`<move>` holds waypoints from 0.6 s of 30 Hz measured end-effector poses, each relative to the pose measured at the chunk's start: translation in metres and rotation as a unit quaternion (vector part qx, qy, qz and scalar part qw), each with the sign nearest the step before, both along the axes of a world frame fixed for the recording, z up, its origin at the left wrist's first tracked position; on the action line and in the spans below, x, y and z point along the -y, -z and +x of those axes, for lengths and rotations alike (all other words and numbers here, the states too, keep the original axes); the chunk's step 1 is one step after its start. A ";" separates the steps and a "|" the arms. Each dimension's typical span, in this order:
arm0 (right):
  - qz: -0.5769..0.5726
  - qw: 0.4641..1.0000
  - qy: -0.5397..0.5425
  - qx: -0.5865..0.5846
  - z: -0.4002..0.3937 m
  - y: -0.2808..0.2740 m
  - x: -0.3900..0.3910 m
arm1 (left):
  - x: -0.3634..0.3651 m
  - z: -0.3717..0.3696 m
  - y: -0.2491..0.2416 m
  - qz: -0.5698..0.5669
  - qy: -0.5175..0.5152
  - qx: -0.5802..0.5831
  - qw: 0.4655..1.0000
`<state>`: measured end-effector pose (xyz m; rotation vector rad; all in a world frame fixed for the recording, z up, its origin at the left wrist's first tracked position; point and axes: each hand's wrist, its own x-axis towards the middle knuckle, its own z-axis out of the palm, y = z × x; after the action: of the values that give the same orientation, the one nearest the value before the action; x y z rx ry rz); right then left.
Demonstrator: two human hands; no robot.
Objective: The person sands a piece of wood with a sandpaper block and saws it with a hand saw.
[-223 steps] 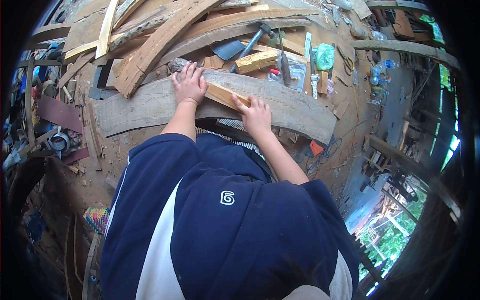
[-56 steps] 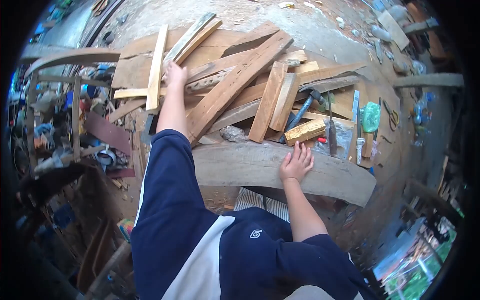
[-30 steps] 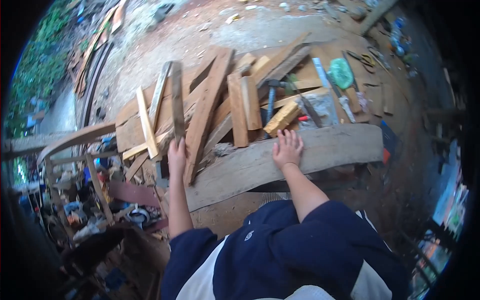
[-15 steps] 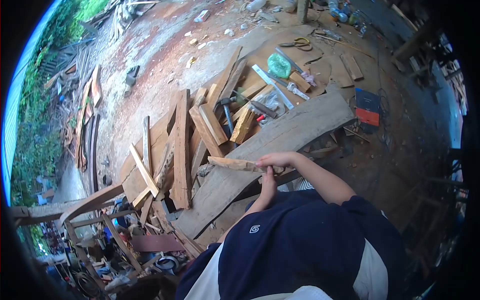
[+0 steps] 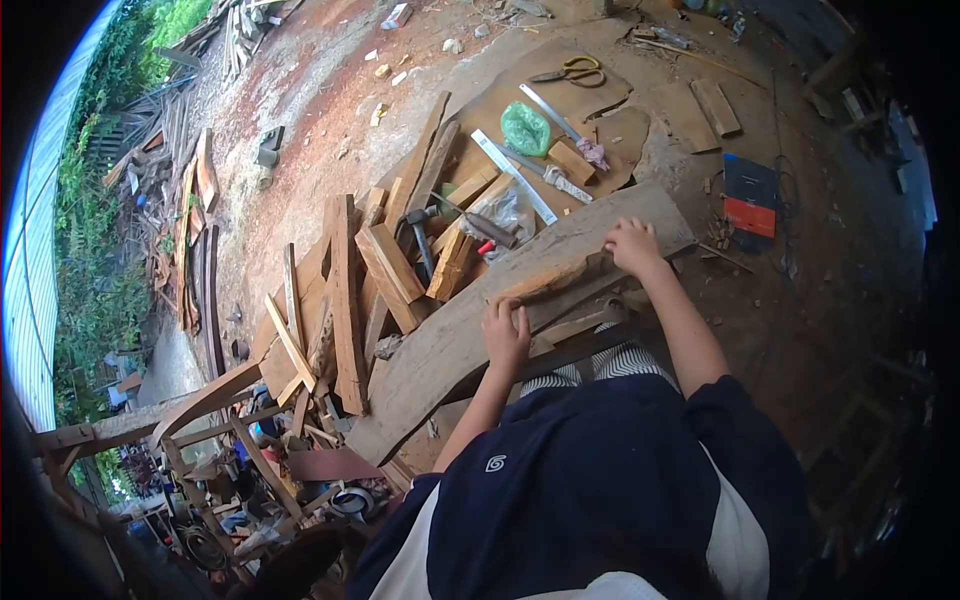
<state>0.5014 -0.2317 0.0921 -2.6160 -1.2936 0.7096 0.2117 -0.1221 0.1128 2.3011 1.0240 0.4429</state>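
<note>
A rough, narrow piece of wood (image 5: 550, 280) with an orange-brown face lies along a wide grey plank (image 5: 440, 345) in front of me. The fingers of my left hand (image 5: 507, 335) are curled on its near left end. At its far right end, my right hand (image 5: 632, 247) is closed round the tip, the thumb partly hidden. Just beyond the plank are a hammer (image 5: 420, 240), a tool with a dark handle (image 5: 490, 230) and a clear plastic bag (image 5: 512, 212).
Several wooden blocks and boards (image 5: 345, 310) are piled left of the plank. Farther off lie a metal ruler (image 5: 514, 177), a green bag (image 5: 525, 129), scissors (image 5: 580, 72) and a wood block (image 5: 572, 161). A black and red folder (image 5: 750, 200) lies at right. Cluttered shelving (image 5: 230, 480) stands lower left.
The piece of wood has gone from being held up near my body to lying along the plank. My hands have moved apart, the right one going forward and right to its far end.
</note>
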 end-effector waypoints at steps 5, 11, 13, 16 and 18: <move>0.146 0.987 0.059 0.030 0.052 0.019 -0.021 | -0.021 0.062 0.040 0.063 -0.048 -0.056 0.995; 0.129 0.978 0.104 -0.127 0.074 0.059 -0.114 | -0.022 0.083 0.074 0.121 -0.113 -0.171 0.971; 0.017 0.994 0.089 -0.069 0.065 0.072 -0.136 | -0.022 0.082 0.075 0.139 -0.116 -0.172 0.968; 0.023 0.989 0.136 -0.048 0.055 0.091 -0.155 | -0.023 0.083 0.073 0.152 -0.108 -0.173 0.967; 0.025 0.989 0.128 -0.066 0.056 0.099 -0.160 | -0.025 0.085 0.071 0.155 -0.108 -0.179 0.965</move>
<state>0.5571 -0.0715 -0.0065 -2.5805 -0.9059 0.7782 0.2971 -0.0967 0.0417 2.6205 1.4837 0.2922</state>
